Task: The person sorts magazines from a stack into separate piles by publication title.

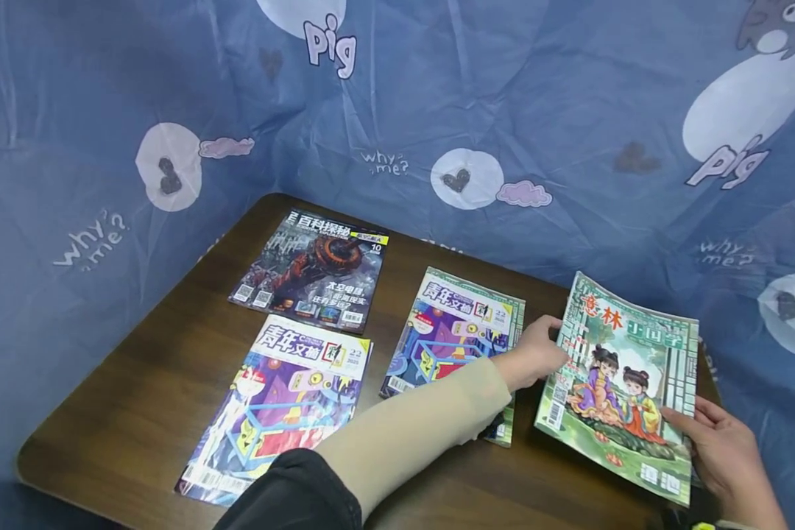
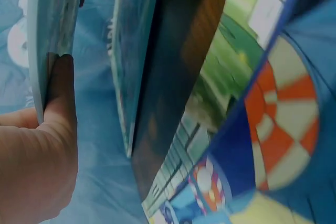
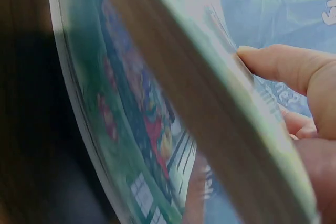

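Note:
Both hands hold a green magazine (image 1: 619,390) with two cartoon girls on its cover, raised at the right end of the table. My left hand (image 1: 536,353) pinches its left edge, thumb and fingers on either side in the left wrist view. On the right edge, my right hand (image 1: 725,449) grips with the thumb on the cover. Under it lies another green magazine (image 3: 131,129), seen in the right wrist view. Left of the held one, a purple magazine (image 1: 453,331) rests on a green-edged magazine (image 1: 503,434), partly hidden by my left forearm.
A dark space-themed magazine (image 1: 314,265) lies at the back left of the brown table (image 1: 126,397). In front of it is a second purple magazine (image 1: 291,412), its lower corner near my left sleeve. Blue printed cloth (image 1: 371,110) hangs behind the table and along its sides.

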Action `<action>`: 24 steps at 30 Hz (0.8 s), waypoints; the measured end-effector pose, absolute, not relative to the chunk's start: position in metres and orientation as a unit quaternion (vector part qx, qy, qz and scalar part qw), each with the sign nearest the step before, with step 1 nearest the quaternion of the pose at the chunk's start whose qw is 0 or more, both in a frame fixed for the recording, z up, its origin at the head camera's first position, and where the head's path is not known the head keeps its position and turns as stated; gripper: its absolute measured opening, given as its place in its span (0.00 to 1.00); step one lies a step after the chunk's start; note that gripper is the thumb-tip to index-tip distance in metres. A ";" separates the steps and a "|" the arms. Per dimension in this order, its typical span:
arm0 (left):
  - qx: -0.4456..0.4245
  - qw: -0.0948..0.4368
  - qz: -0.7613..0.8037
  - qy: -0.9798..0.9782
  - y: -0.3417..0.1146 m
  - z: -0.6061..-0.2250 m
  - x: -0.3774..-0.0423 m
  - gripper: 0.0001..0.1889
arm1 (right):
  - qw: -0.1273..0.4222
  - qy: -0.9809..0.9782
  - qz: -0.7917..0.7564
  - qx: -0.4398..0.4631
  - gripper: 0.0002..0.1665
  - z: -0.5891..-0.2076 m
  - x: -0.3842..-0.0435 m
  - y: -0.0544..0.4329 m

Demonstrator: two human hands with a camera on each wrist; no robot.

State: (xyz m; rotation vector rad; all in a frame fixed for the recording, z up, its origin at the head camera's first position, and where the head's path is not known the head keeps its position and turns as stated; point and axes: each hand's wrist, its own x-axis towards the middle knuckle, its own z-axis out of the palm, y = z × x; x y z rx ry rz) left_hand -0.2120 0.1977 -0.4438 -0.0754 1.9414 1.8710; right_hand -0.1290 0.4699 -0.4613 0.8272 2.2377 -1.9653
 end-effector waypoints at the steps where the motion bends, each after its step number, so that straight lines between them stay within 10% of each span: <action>1: -0.026 0.224 0.671 0.706 0.202 -0.445 -0.212 0.34 | 0.020 0.725 -0.631 0.275 0.33 -0.463 -0.128 0.473; 10: -0.017 0.242 0.634 0.734 0.229 -0.450 -0.214 0.35 | -0.035 0.702 -0.651 0.287 0.20 -0.472 -0.124 0.492; 24: -0.020 0.210 0.587 0.782 0.246 -0.463 -0.218 0.30 | 0.024 0.712 -0.624 0.320 0.39 -0.474 -0.142 0.510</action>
